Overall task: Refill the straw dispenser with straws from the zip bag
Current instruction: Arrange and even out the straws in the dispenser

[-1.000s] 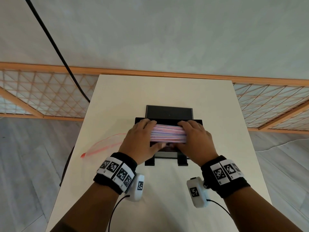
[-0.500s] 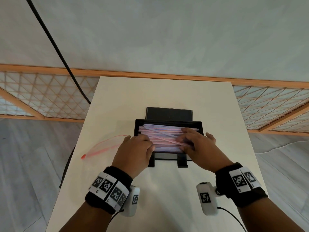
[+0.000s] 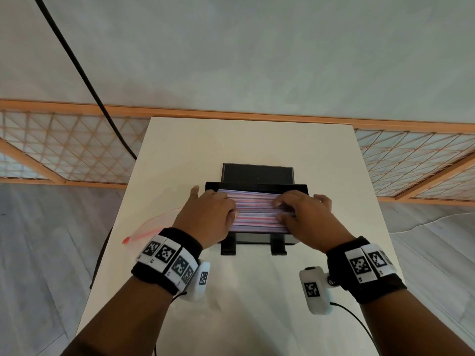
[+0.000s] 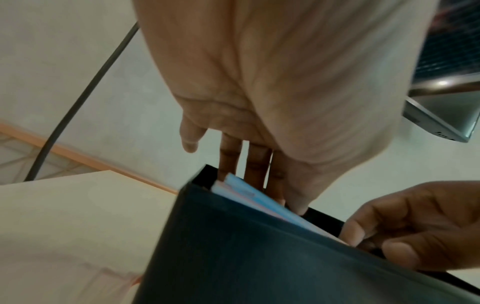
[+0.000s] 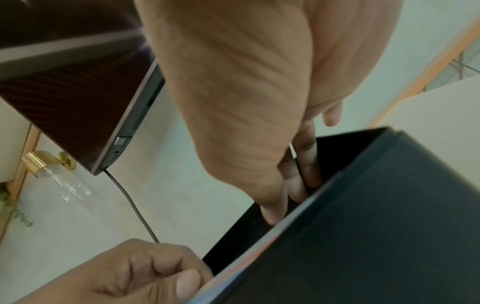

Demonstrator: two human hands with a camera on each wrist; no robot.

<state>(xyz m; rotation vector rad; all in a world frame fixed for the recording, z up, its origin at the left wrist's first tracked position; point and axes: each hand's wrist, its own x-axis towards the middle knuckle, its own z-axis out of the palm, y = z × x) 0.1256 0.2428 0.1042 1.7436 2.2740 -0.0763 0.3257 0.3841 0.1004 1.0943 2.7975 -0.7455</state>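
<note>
The dispenser [image 3: 257, 214] stands mid-surface [image 3: 257, 140] with its lid [image 3: 257, 173] tipped up behind, presumably so the open top can take the load. The straws [image 3: 257, 211] lie flat across its tray, side to side, which looks like the way they must sit to feed out. The left hand [image 3: 205, 219] rests on their left end and the right hand [image 3: 305, 219] on their right end, one at each end, probably to square the pile and press it level. In the left wrist view the left fingers [image 4: 255, 166] reach down fairly straight onto the straw ends inside the black wall, holding nothing; in the right wrist view the right fingers [image 5: 298, 181] likewise dip inside the rim, lightly bent, and I cannot tell whether they pinch any straw. The zip bag [image 3: 151, 226] lies flat on the surface left of the dispenser, half hidden behind the left wrist; whether straws remain in it cannot be made out. The hands cover both straw ends from above, and the dispenser's front opening is out of sight.
</note>
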